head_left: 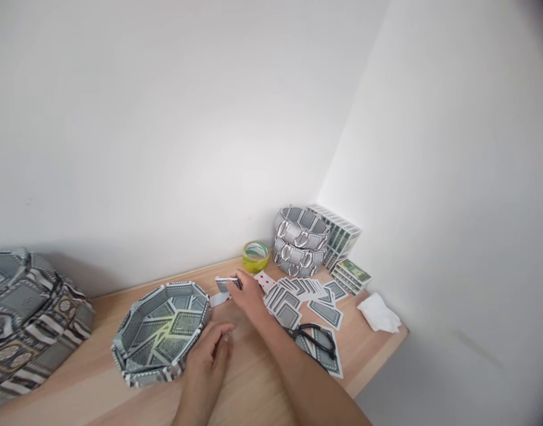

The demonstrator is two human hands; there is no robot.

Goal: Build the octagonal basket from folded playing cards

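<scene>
My right hand (248,291) pinches a playing card (224,284) with a grey patterned back, held at a tilt just above the table. Under it lies a white card (218,299), partly hidden. My left hand (209,349) rests on the table with its fingers loosely bent and nothing seen in them. It sits against the right side of a shallow many-sided tray (124,362) built from folded cards, with cards and yellowish tape across its bottom. Right of my right hand, loose cards (285,305) lie fanned out, mostly face down. A red diamond card (264,280) faces up.
Black-handled scissors (318,343) lie on cards at the right. Behind stand a yellow tape roll (256,257), a round woven card container (300,242) and stacked card boxes (346,236). A white tissue (379,312) lies near the table's right edge. A larger card-woven piece (35,319) stands left.
</scene>
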